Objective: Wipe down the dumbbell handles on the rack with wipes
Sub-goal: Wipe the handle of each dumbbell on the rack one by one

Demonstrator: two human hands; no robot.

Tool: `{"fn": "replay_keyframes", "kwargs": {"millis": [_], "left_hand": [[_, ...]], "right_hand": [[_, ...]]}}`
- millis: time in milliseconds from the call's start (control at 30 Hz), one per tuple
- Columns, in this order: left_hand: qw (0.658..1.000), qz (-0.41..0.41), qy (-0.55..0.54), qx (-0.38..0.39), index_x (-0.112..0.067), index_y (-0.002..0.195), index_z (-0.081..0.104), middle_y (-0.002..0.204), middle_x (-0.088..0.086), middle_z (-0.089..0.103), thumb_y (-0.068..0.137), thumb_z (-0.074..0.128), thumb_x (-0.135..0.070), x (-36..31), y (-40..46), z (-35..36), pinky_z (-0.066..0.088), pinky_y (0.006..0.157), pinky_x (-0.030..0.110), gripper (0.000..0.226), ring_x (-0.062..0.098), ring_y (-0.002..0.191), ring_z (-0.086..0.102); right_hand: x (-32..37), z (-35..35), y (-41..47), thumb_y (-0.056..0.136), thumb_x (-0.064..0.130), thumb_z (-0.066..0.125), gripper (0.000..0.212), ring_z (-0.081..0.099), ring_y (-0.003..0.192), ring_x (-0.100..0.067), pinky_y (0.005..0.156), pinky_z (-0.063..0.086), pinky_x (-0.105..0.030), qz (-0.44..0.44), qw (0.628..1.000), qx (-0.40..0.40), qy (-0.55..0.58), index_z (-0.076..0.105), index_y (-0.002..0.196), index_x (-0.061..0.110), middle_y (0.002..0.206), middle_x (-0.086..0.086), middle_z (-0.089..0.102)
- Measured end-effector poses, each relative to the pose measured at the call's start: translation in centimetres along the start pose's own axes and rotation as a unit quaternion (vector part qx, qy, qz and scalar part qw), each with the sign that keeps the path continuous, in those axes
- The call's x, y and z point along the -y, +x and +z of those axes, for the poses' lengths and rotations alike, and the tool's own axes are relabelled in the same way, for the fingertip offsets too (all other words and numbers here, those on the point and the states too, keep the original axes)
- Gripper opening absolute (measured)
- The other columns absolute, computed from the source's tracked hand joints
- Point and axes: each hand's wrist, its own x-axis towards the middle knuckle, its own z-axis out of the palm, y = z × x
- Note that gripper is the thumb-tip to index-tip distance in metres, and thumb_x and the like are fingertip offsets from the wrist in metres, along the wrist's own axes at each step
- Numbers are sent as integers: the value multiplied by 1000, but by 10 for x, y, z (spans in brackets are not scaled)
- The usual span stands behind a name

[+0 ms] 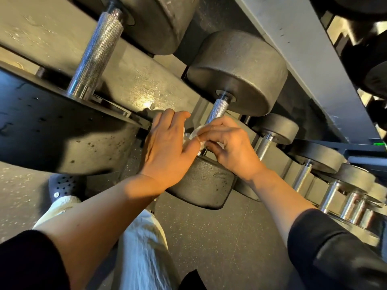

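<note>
A black dumbbell lies on the rack in the middle of the head view, its knurled steel handle (pixel 217 108) running between a far head (pixel 238 72) and a near head (pixel 205 185). A white wipe (pixel 196 133) is bunched around the lower part of that handle. My right hand (pixel 228 147) curls its fingers round the wipe and the handle. My left hand (pixel 169 147) is beside it, fingers fairly straight, its fingertips against the wipe's left side. Most of the wipe is hidden by both hands.
A bigger dumbbell with a long knurled handle (pixel 96 53) sits to the left. Smaller dumbbells (pixel 272 130) and chrome ones (pixel 354 206) line the rack to the right. A grey rack rail (pixel 303 49) runs overhead. My pale trouser leg (pixel 142 248) and shoe (pixel 62 185) stand on the speckled floor.
</note>
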Motion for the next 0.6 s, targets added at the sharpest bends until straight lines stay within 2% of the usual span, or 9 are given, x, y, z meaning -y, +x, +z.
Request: {"fn": "replay_keyframes", "kwargs": {"millis": [100,200,267,300,367,433,500,600], "left_hand": [[1000,-2,10,5,-7,125,51,113,10,50,78,31,-47,-2,-1,0,26,81,22,64,21,107,38],[999,9,34,-10,-7,124,51,112,10,50,79,33,-46,-5,0,-2,23,80,18,63,19,105,37],[999,17,43,-24,-7,123,52,110,11,51,80,35,-45,-10,3,-2,26,80,21,60,21,103,40],[999,21,42,-28,-6,123,52,110,12,50,81,37,-44,-16,5,-2,29,80,25,58,23,102,41],[998,33,46,-33,-4,120,52,108,13,51,82,39,-41,-28,8,3,34,74,29,55,22,99,42],[996,44,68,-35,-4,117,54,106,12,52,82,42,-40,-35,11,9,32,70,26,51,15,95,38],[995,43,89,-33,-6,115,56,104,10,55,80,42,-39,-35,13,12,27,73,20,50,11,92,38],[990,51,128,-17,-7,115,57,102,9,56,79,38,-42,-34,14,12,27,75,23,54,20,94,46]], "right_hand": [[-4,-5,-17,70,-16,67,28,54,91,-17,80,43,-14,63,995,-76,2,72,84,8,93,0,70],[-12,-13,-36,74,-13,65,28,53,92,-14,80,40,-7,186,971,-153,-3,72,88,11,92,6,67],[-18,-14,-37,78,-7,65,25,56,92,-16,80,37,-4,264,951,-161,13,73,92,13,91,11,63],[-21,-13,-33,80,-2,65,23,58,91,-15,80,40,-7,291,942,-162,42,73,92,16,91,13,63],[-25,-10,-18,83,7,66,17,61,88,-7,81,48,-16,318,918,-192,138,73,88,21,91,12,67],[-26,-6,-1,83,10,67,12,63,86,-3,78,49,-14,326,889,-245,210,73,83,20,89,7,70],[-26,-2,10,82,7,67,11,64,86,-3,78,50,-15,328,861,-290,259,74,87,13,89,4,71],[-31,5,14,80,0,67,20,65,86,-6,80,53,-22,331,829,-321,316,71,96,11,92,3,70]]}}
